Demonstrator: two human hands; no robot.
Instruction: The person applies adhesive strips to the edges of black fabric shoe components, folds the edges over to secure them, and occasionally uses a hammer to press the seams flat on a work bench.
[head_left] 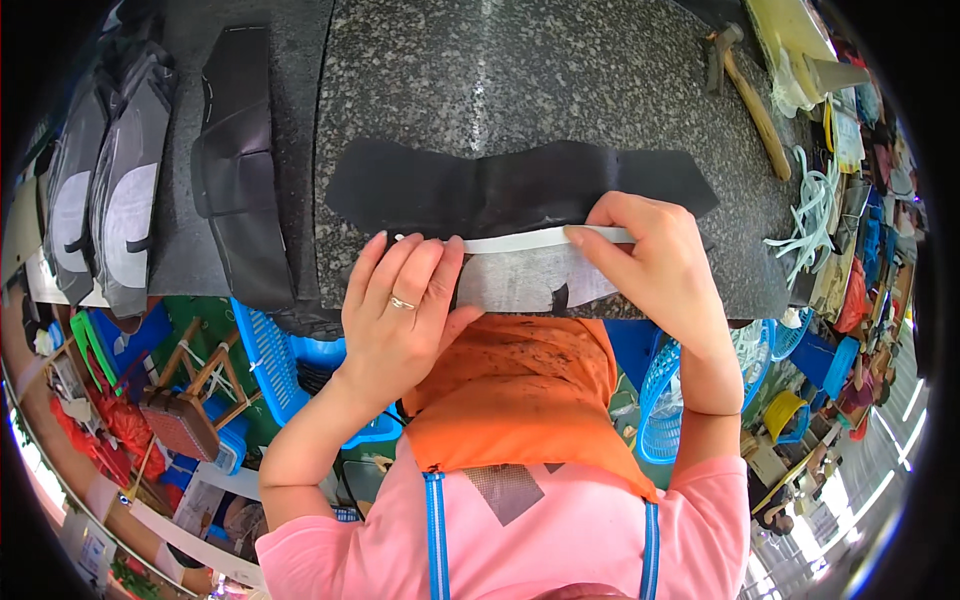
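A black leather-like piece (480,190) lies across the speckled stone slab in front of me. Along its near edge runs a narrow white strip (520,240), with a pale grey backing panel (520,280) below it. My left hand (400,310), with a ring on one finger, rests its outstretched fingertips on the strip's left end, the thumb apart near the grey panel. My right hand (650,260) pinches the strip between thumb and bent index finger further right. The strip's right end is hidden behind that hand.
On the left lie another black piece (240,170) and several pieces with grey-white panels (130,220). A wooden-handled hammer (757,110) and a bundle of pale strips (815,215) lie at the slab's right. Blue plastic baskets (658,410) stand below the slab's near edge.
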